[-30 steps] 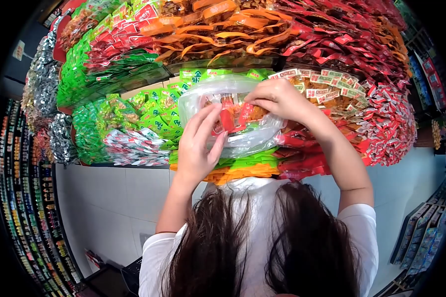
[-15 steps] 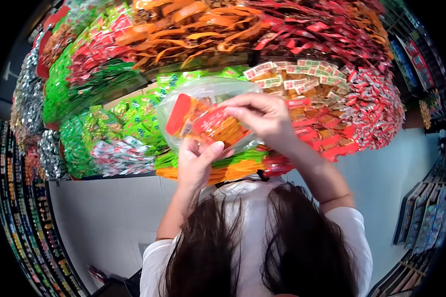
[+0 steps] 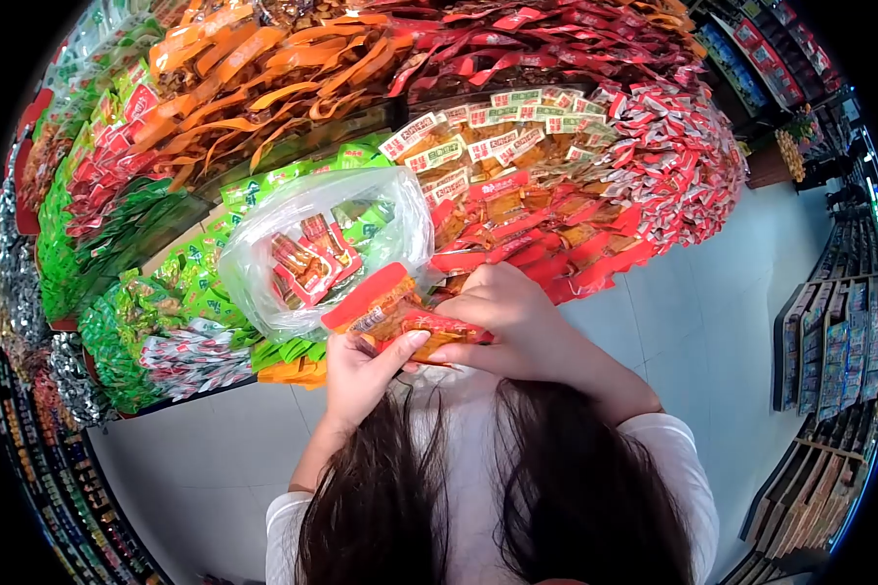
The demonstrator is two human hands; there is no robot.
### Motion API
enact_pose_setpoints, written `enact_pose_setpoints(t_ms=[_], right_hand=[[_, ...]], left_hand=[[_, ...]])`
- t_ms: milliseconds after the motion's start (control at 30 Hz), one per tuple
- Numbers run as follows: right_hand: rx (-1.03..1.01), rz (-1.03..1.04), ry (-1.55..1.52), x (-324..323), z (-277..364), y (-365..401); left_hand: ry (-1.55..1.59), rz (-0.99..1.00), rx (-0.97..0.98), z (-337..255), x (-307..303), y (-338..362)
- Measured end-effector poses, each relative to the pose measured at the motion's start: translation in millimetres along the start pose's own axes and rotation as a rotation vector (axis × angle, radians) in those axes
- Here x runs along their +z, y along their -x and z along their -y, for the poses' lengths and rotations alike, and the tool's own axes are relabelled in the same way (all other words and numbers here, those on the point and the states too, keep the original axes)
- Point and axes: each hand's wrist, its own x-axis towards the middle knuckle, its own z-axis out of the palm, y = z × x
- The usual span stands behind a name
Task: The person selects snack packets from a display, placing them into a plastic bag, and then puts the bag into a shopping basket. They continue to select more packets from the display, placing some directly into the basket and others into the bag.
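In front of my chest, my left hand [image 3: 363, 378] is closed around the lower left side of red-and-orange snack packets [image 3: 379, 300], thumb on top. My right hand [image 3: 515, 320] pinches their right end; its fingertips are partly hidden. Just beyond the hands, a clear plastic bag [image 3: 415, 207] rests with its mouth wide on the green packets of the display. Inside it lie several red-trimmed snack packets [image 3: 307, 263] with brown contents. The near packet edge is close to the bag's lower right side.
Heaped snacks fill the stand: orange packets [image 3: 283, 73], red packets [image 3: 546, 229], labelled clear packets [image 3: 502, 141] and small red-and-white packets [image 3: 678, 146]. A rack [image 3: 829, 336] stands at the right, stocked shelves [image 3: 44, 468] at the left. Pale floor tiles [image 3: 693, 283] lie beside the stand.
Both hands have drawn the packets down toward my body, off the plastic bag, so the packets inside it now show. My view has shifted and turned, moving the display leftward.
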Motion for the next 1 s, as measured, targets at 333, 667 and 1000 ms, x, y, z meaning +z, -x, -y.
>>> enact_pose_setpoints(t_ms=[333,667,1000], right_hand=[[0.127,0.013,-0.08,-54,-16,25],[0.364,-0.052,0.545,-160,-85,56],[0.311,0.041,0.5,-140,-147,68]], left_hand=[[0.117,-0.004,0.156,10,8,-8],[0.205,0.02,0.038,18,1,-1],[0.222,-0.116,-0.005,22,-8,4]])
